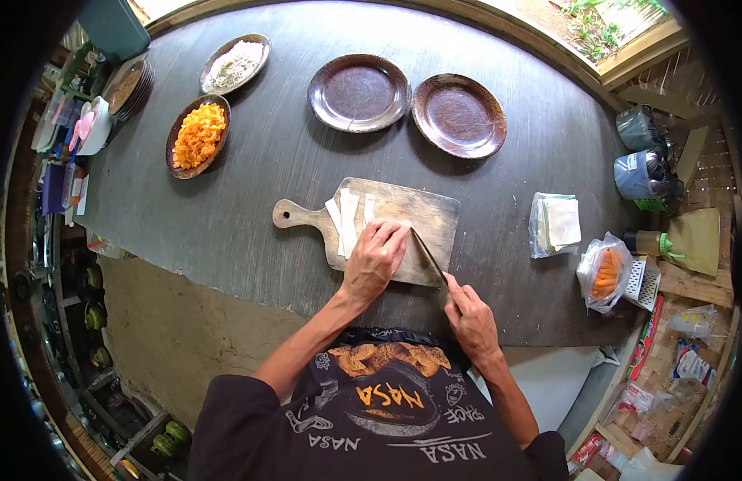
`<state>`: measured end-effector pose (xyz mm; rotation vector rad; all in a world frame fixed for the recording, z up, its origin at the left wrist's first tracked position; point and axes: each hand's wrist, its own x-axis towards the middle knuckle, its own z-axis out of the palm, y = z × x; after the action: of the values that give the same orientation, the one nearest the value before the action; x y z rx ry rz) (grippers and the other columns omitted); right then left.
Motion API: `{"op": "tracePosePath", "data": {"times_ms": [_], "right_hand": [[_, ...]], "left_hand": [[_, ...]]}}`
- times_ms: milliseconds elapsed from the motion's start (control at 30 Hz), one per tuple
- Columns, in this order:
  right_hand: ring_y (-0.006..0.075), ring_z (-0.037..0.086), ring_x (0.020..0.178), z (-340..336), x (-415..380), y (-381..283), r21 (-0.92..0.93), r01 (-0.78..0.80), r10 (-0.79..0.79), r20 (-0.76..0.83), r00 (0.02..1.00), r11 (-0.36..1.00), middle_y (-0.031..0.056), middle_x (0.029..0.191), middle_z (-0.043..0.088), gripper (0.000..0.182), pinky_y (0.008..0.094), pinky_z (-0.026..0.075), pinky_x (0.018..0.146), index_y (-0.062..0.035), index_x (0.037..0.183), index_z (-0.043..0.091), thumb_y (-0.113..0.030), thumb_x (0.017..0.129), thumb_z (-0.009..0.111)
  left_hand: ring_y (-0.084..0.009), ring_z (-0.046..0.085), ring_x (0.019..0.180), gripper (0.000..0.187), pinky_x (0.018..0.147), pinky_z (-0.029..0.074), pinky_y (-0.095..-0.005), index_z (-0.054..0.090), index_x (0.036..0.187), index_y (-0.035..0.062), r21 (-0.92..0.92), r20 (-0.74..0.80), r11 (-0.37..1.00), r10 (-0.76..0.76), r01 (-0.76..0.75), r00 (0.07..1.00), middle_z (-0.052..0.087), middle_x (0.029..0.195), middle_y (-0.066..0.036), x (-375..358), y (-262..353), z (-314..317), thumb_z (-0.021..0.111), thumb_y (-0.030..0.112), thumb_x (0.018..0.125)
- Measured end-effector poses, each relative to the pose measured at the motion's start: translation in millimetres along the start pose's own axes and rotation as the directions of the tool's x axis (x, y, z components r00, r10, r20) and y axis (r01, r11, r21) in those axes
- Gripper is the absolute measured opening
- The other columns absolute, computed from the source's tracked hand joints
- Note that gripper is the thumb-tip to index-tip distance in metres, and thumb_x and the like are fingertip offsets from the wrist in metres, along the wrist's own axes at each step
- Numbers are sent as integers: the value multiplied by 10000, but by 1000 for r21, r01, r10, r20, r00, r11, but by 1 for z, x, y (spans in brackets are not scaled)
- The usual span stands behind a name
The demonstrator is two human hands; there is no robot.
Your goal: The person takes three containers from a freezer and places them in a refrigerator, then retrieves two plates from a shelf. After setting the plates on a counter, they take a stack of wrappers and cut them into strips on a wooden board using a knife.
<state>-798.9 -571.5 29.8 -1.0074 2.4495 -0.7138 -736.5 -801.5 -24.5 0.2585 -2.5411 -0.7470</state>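
A wooden cutting board [423, 210] with a handle lies near the table's front edge. White flat strips [349, 218] rest on its left part. My left hand [376, 258] presses down on the board just right of the strips, fingers bent together over a white piece that is mostly hidden. Wrapped round a knife handle at the board's lower right is my right hand [469, 317]. The knife [428, 255] slants up and left, its tip end close beside my left fingertips.
Two brown plates [359, 92] [459, 116] stand behind the board. Bowls of orange pieces [199, 136] and white powder [235, 66] are at left. White sheets in plastic [557, 223] and bagged carrots [606, 272] lie at right.
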Motion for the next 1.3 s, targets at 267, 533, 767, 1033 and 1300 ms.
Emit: {"op": "tracePosePath", "data": {"times_ms": [267,533,767,1033,1300], "right_hand": [[325,633,696,3,5,2,41,50,-48,-45,998,998,130,857,577,462,449,533,665,-58,1435,579,-82,974,606],[325,634,704,8,11,-8,57,21,-18,-55,998,998,132,861,575,464,447,535,680,-62,1438,579,-82,975,608],[336,646,724,9,14,-10,55,21,-19,-38,999,998,138,871,583,465,453,540,682,-65,1438,575,-89,975,606],[344,641,712,6,5,-1,50,21,-20,-14,1000,999,142,868,580,471,459,539,675,-69,1442,569,-83,973,606],[324,640,696,7,2,-1,26,44,-42,-44,998,999,132,859,575,469,446,542,667,-66,1442,572,-66,974,611]], "left_hand": [[-270,615,1098,326,982,529,-368,696,1192,-23,-27,-24,1000,-4,3,1000,675,1109,-101,-5,-1,2,723,36,873],[-262,622,1090,309,981,528,-353,699,1177,-34,-11,-42,1000,0,-1,999,678,1100,-107,-2,0,2,726,45,880],[-263,625,1084,302,981,526,-356,700,1172,-35,1,-47,1000,2,-2,999,679,1099,-109,-2,0,3,724,50,883],[-264,626,1084,314,982,526,-359,697,1182,-39,5,-21,1000,3,-3,1000,680,1107,-113,-4,-1,1,724,51,883],[-263,629,1095,313,989,531,-359,701,1184,-38,1,-23,1000,1,-1,1000,685,1107,-113,-4,0,2,723,49,883]]}}
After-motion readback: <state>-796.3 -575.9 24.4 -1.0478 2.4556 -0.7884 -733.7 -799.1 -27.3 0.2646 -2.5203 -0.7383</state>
